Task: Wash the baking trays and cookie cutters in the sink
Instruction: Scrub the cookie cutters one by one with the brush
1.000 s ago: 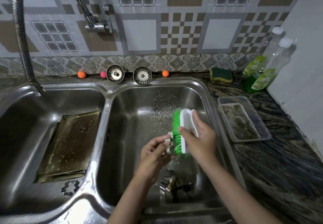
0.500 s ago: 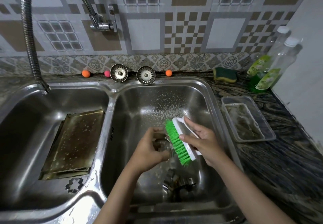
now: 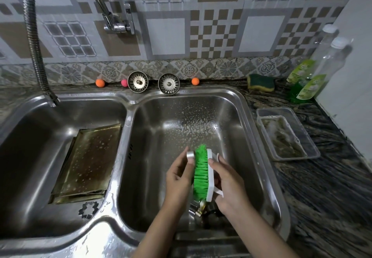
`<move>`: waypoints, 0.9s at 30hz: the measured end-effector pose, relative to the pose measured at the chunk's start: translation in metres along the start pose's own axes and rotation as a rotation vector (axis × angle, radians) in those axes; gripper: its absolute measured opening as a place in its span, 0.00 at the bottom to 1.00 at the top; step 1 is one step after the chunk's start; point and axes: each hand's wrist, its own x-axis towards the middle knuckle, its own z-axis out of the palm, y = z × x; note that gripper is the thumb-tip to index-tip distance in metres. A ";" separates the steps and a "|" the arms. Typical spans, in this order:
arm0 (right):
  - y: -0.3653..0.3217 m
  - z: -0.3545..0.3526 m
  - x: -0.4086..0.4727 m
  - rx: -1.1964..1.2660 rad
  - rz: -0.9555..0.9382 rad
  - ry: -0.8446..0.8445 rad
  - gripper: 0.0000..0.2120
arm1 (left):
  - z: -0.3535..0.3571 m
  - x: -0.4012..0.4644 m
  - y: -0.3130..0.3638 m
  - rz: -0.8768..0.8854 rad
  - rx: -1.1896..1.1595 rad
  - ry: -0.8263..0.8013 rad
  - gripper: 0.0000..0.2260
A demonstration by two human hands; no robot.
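Observation:
Over the right sink basin [image 3: 231, 117] my left hand [image 3: 180, 177] pinches a small metal cookie cutter [image 3: 190, 155] against green bristles. My right hand [image 3: 226, 187] grips the white scrubbing brush [image 3: 202, 175] by its back, bristles facing left. More metal cutters [image 3: 198, 209] lie on the basin floor under my hands, partly hidden. Stacked baking trays [image 3: 88, 161], speckled with suds, lean in the left basin [image 3: 30, 147]. A star-shaped cutter [image 3: 88, 209] lies in front of them.
A flexible hose [image 3: 33, 42] hangs at the left and a wall tap [image 3: 116, 20] sits above the divider. Two strainers [image 3: 153, 82] and small balls line the back ledge. A sponge [image 3: 260, 82], soap bottles [image 3: 314, 70] and a plastic container [image 3: 285, 135] stand on the right counter.
The brush has swung upright, bristles now facing left. My left hand lifted the small cutter up along the bristles toward the brush's top end.

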 end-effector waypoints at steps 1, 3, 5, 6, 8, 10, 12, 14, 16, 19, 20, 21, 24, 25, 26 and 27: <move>-0.002 0.001 -0.003 -0.036 -0.041 0.003 0.27 | -0.002 0.000 0.001 0.004 0.002 0.007 0.16; -0.005 0.000 -0.010 -0.114 -0.124 -0.016 0.28 | -0.007 0.003 0.002 -0.014 -0.019 0.051 0.15; -0.005 -0.001 -0.014 -0.207 -0.185 -0.073 0.29 | -0.012 0.005 0.005 -0.052 -0.044 0.096 0.13; -0.005 -0.002 -0.016 -0.277 -0.215 -0.104 0.30 | -0.013 0.006 0.007 -0.071 -0.038 0.083 0.12; -0.009 0.000 -0.014 -0.421 -0.286 -0.124 0.33 | -0.015 0.004 0.007 -0.107 -0.015 -0.017 0.12; -0.016 0.001 -0.006 -0.463 -0.346 -0.103 0.32 | -0.017 -0.003 0.006 -0.158 -0.010 -0.126 0.12; -0.023 0.003 0.003 -0.488 -0.383 -0.071 0.31 | -0.018 -0.009 0.005 -0.177 0.032 -0.200 0.12; -0.025 0.003 0.013 -0.505 -0.391 -0.031 0.30 | -0.020 -0.012 0.005 -0.183 0.064 -0.215 0.12; -0.022 0.003 0.013 -0.509 -0.389 0.008 0.31 | -0.020 -0.007 0.004 -0.209 0.058 -0.170 0.12; -0.011 0.004 0.000 -0.523 -0.388 -0.067 0.32 | -0.020 0.006 0.005 -0.228 -0.045 -0.058 0.11; -0.006 0.004 -0.004 -0.549 -0.405 -0.097 0.32 | -0.019 0.008 0.007 -0.222 -0.067 -0.056 0.11; -0.004 0.003 -0.005 -0.569 -0.434 -0.101 0.32 | -0.019 0.008 0.009 -0.221 -0.070 -0.079 0.11; -0.010 0.003 0.007 -0.556 -0.515 -0.007 0.32 | -0.021 0.001 0.009 -0.211 0.011 -0.207 0.11; -0.013 0.003 0.013 -0.560 -0.536 0.013 0.32 | -0.022 -0.001 0.009 -0.209 0.053 -0.236 0.12; -0.015 0.005 0.017 -0.565 -0.547 0.022 0.32 | -0.026 -0.002 0.010 -0.214 0.078 -0.248 0.13; -0.016 0.006 0.021 -0.562 -0.556 0.024 0.32 | -0.029 -0.001 0.012 -0.221 0.084 -0.250 0.14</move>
